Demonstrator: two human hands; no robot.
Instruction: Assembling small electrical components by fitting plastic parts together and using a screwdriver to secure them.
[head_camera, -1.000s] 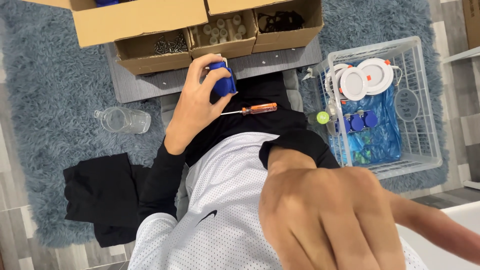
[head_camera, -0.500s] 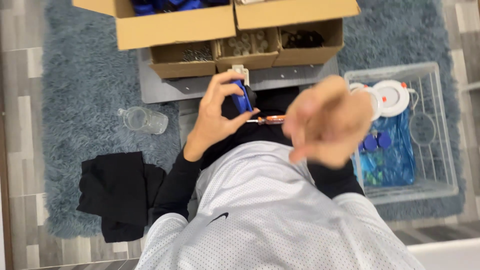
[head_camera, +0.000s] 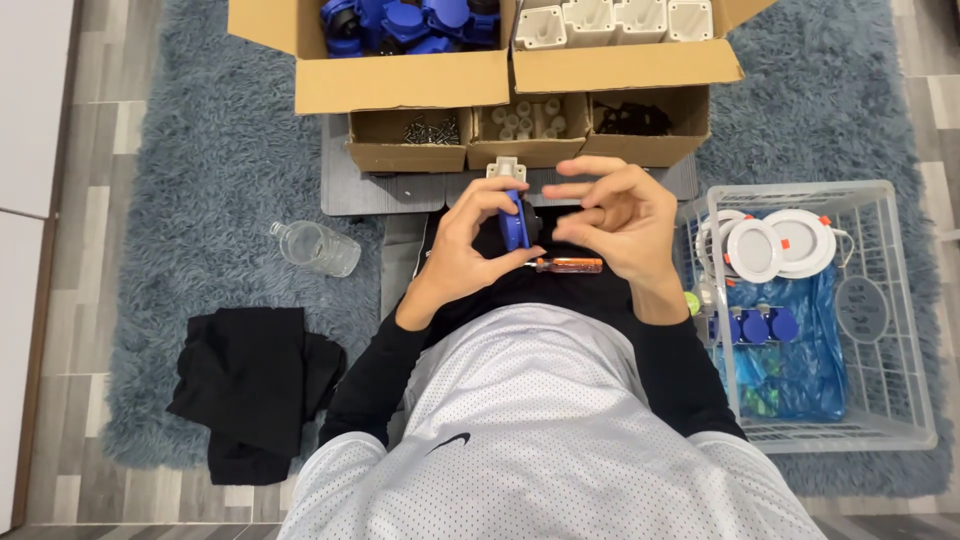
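A small blue plastic part with a pale cap (head_camera: 513, 205) sits upright at the frame's centre, pinched in the left hand (head_camera: 470, 245), fingers closed around it. At its 3 o'clock the right hand (head_camera: 615, 215) hovers just beside, fingers loosely spread, holding nothing. An orange-handled screwdriver (head_camera: 565, 265) lies on the lap at 5 o'clock. Open cardboard boxes (head_camera: 520, 110) stand at 12 o'clock, a white wire basket (head_camera: 905, 330) at 3, a clear glass jar (head_camera: 315, 247) at 9 on the grey-blue shaggy rug (head_camera: 200, 180)

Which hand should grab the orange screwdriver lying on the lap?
Probably the right hand. It is open and holds nothing, and the screwdriver lies right beneath it. The left hand is busy pinching the blue part.
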